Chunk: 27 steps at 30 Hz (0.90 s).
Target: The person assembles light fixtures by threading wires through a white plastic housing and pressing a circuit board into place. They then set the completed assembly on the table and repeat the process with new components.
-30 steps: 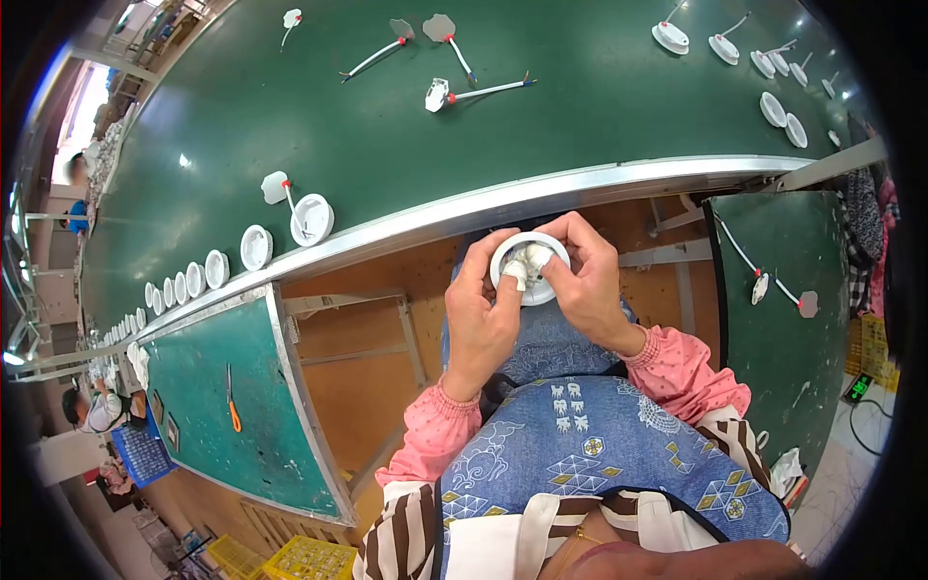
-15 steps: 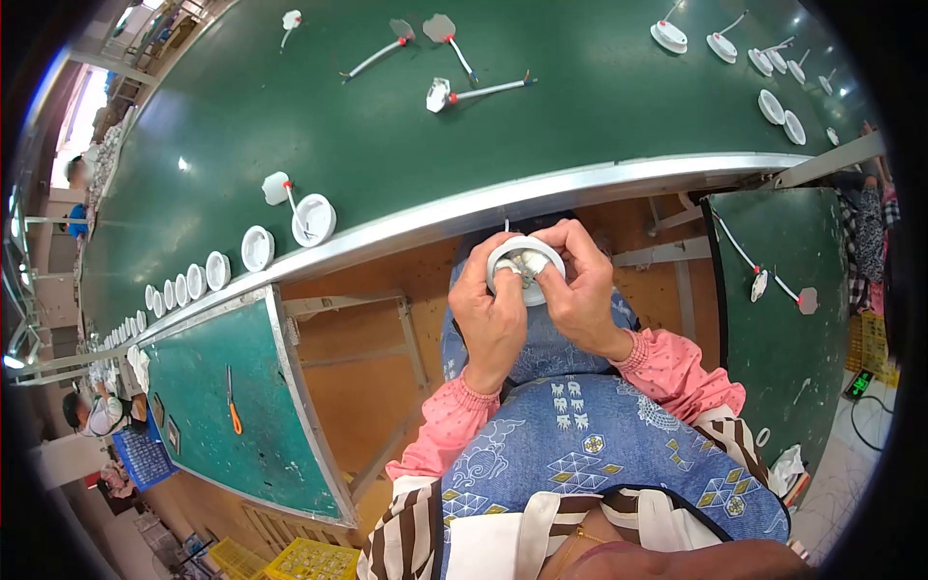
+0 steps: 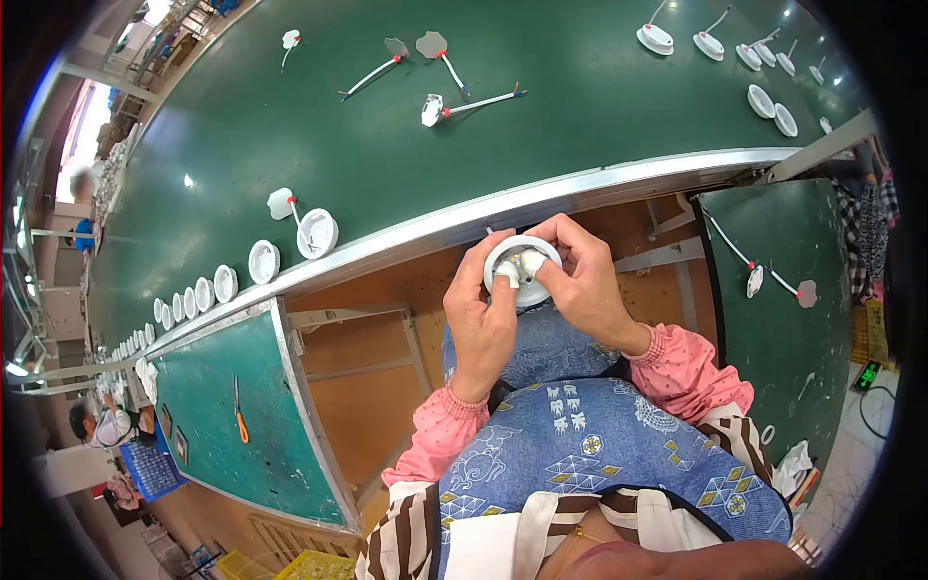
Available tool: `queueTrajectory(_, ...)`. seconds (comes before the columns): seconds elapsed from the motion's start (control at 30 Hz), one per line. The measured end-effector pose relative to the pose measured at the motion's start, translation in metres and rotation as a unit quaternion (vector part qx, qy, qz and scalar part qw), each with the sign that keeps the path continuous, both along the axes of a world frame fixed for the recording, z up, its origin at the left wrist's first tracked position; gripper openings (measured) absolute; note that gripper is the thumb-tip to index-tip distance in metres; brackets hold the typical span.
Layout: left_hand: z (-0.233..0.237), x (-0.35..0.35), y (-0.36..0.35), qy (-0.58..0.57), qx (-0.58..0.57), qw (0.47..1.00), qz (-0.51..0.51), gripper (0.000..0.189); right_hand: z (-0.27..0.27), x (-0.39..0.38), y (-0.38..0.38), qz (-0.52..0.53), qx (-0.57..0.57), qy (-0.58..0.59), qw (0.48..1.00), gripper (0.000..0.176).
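Between my two hands, above my lap, is a round white lamp housing (image 3: 522, 295) with its hollow side facing me. My left hand (image 3: 480, 314) grips its left rim, the thumb pressed down inside. On the opposite side my right hand (image 3: 583, 280) curls its fingers around the rim and also pushes its thumb into the hollow. Both thumb tips have white coverings. Part of a silvery plate shows inside, mostly hidden by the thumbs. Beyond the rim a short bit of white cable sticks out. Nearest on the bench edge stands another white housing (image 3: 317, 234) with a wired plate (image 3: 280, 203) beside it.
A row of white housings (image 3: 225, 283) runs along the metal bench edge (image 3: 435, 227) at left. Wired plates (image 3: 432, 109) lie on the green bench, with finished-looking round pieces (image 3: 655, 40) at far right. Orange-handled scissors (image 3: 241, 425) rest on the lower left table; two wired plates (image 3: 754, 281) lie at right.
The view has shifted slightly. Both hands keep their hold on the housing, which is tipped a little differently, and the thumbs have shifted slightly inside it.
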<state>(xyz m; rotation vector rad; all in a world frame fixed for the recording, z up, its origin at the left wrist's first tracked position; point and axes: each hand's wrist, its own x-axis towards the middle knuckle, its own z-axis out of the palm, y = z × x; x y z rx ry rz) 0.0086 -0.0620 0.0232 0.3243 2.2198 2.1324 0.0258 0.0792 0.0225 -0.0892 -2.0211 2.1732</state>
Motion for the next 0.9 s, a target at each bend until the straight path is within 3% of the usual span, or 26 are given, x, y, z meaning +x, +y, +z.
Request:
queueTrajectory(0.1, 0.016, 0.006, 0.001, 0.079, -0.089, 0.993, 0.015, 0.031, 0.003, 0.005, 0.0, 0.0, 0.008, 0.015, 1.0, 0.013)
queueTrajectory(0.17, 0.015, 0.006, -0.003, 0.057, -0.089, 0.994, -0.006, 0.034, 0.009, 0.005, 0.006, 0.033, -0.005, 0.002, 0.999, 0.017)
queueTrajectory(0.23, 0.022, -0.007, -0.006, 0.138, -0.072, 0.987, -0.042, 0.038, 0.015, -0.002, 0.015, 0.069, -0.059, 0.015, 0.996, 0.014)
queueTrajectory(0.3, 0.046, -0.027, -0.027, 0.056, -0.049, 0.981, -0.18, 0.057, 0.033, -0.015, 0.036, 0.098, -0.032, 0.055, 0.993, 0.017)
queueTrajectory(0.37, 0.084, -0.063, -0.049, 0.055, -0.186, 0.964, -0.182, 0.049, 0.044, -0.049, 0.071, -0.005, 0.174, 0.163, 0.971, 0.019)
queueTrajectory(0.4, 0.076, -0.098, -0.06, 0.144, -0.241, 0.952, -0.124, 0.044, 0.05, -0.074, 0.088, -0.063, 0.233, 0.191, 0.951, 0.02)
queueTrajectory(0.47, 0.043, -0.182, -0.068, 0.261, -0.355, 0.897, 0.002, 0.028, 0.038, -0.14, 0.132, -0.164, 0.369, 0.194, 0.894, 0.025)
queueTrajectory(0.5, 0.03, -0.227, -0.066, 0.319, -0.378, 0.869, 0.032, 0.026, 0.028, -0.178, 0.154, -0.204, 0.467, 0.255, 0.822, 0.03)
queueTrajectory(0.67, -0.021, -0.38, -0.026, 0.316, -0.52, 0.783, 0.132, 0.024, -0.016, -0.288, 0.259, -0.163, 0.787, 0.2, 0.56, 0.038)
queueTrajectory(0.77, -0.036, -0.398, -0.009, 0.275, -0.537, 0.793, 0.085, 0.022, -0.022, -0.298, 0.287, -0.135, 0.823, 0.15, 0.531, 0.039)
queueTrajectory(0.8, -0.043, -0.4, -0.009, 0.315, -0.521, 0.789, 0.082, 0.018, -0.021, -0.294, 0.289, -0.127, 0.832, 0.143, 0.52, 0.038)
queueTrajectory(0.9, -0.043, -0.401, -0.008, 0.34, -0.499, 0.795, 0.062, 0.014, -0.027, -0.286, 0.271, -0.162, 0.768, 0.153, 0.6, 0.034)
